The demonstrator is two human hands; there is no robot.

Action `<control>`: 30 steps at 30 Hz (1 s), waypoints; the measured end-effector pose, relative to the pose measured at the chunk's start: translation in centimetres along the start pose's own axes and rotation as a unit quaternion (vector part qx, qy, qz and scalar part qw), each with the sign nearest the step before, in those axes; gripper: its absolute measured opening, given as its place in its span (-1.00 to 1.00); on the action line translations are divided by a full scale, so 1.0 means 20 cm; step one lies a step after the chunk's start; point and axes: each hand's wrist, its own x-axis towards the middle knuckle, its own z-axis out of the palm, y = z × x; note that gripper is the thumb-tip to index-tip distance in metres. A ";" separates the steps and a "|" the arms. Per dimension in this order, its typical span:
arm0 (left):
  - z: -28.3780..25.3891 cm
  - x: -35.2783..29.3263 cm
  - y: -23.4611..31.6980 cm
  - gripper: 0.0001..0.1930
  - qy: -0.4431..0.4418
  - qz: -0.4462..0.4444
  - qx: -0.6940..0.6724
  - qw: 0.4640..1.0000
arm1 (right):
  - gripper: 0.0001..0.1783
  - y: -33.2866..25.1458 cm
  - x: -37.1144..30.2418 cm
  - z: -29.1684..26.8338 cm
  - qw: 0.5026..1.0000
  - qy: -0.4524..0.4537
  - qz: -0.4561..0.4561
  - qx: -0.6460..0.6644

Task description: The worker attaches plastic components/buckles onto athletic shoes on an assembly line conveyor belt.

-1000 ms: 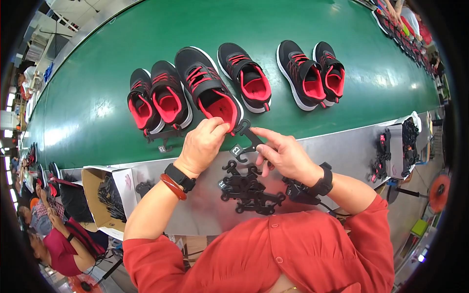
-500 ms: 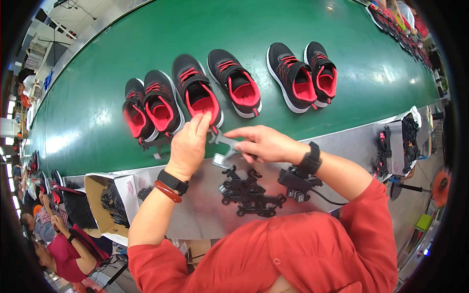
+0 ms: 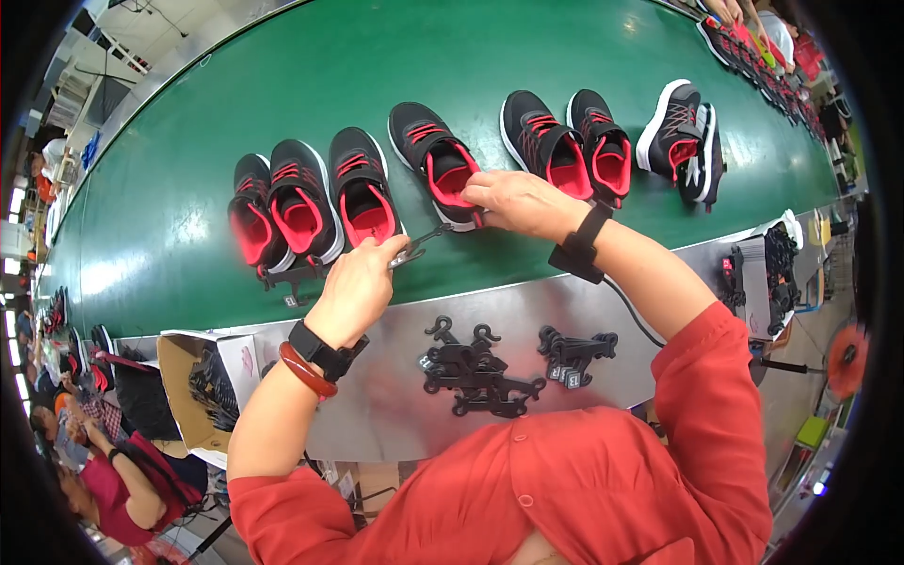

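Observation:
My left hand is closed on a small dark plastic shoe hanger, just below the heel of a black sneaker with red lining. The hanger's far end reaches toward a second sneaker. My right hand pinches that second sneaker at its heel, thumb and fingers at the red collar. Left of them, two more sneakers stand side by side, with a black hanger at their heels.
A pile of black hangers and a smaller bunch lie on the metal ledge. Right on the green belt are a sneaker pair and a tilted pair. Boxes of hangers flank the ledge.
My right hand has left the hanger and moved up to the second sneaker's heel. Most sneakers have shifted slightly left, and a tilted pair has come into view at the right.

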 end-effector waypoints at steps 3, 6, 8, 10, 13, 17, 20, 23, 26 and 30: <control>-0.01 0.00 0.00 -0.69 -0.008 -0.015 0.007 1.000 | -0.76 -0.01 0.04 0.04 0.998 0.018 -0.050 -0.045; 0.00 -0.01 -0.02 -0.69 -0.003 -0.021 0.010 1.000 | -0.68 -0.08 0.09 0.00 0.986 0.020 -0.060 -0.156; 0.00 -0.01 -0.03 -0.69 -0.002 -0.021 0.009 1.000 | -0.69 -0.11 0.13 -0.04 0.985 0.025 -0.078 -0.153; -0.01 -0.01 -0.03 -0.70 -0.001 -0.022 0.011 1.000 | -0.70 -0.12 0.16 -0.04 0.984 0.032 -0.092 -0.149; -0.02 -0.02 -0.03 -0.70 -0.009 -0.030 0.024 0.999 | -0.74 -0.14 0.19 -0.02 0.977 0.040 -0.121 -0.171; -0.02 -0.03 -0.05 -0.69 0.031 0.005 0.033 0.999 | -0.77 -0.17 0.21 -0.04 0.975 0.018 -0.117 -0.189; -0.02 -0.04 -0.06 -0.69 0.041 0.002 0.039 0.998 | -0.76 -0.17 0.22 -0.03 0.974 0.010 -0.111 -0.196; -0.02 -0.05 -0.07 -0.71 0.014 -0.034 0.023 0.999 | -0.72 -0.19 0.24 -0.02 0.974 -0.009 -0.104 -0.199; -0.01 -0.06 -0.08 -0.71 0.016 -0.041 0.026 0.999 | -0.68 -0.20 0.26 -0.01 0.974 -0.036 -0.102 -0.200; -0.02 -0.07 -0.10 -0.70 0.036 -0.045 0.019 0.998 | -0.63 -0.21 0.28 -0.01 0.971 -0.042 -0.107 -0.211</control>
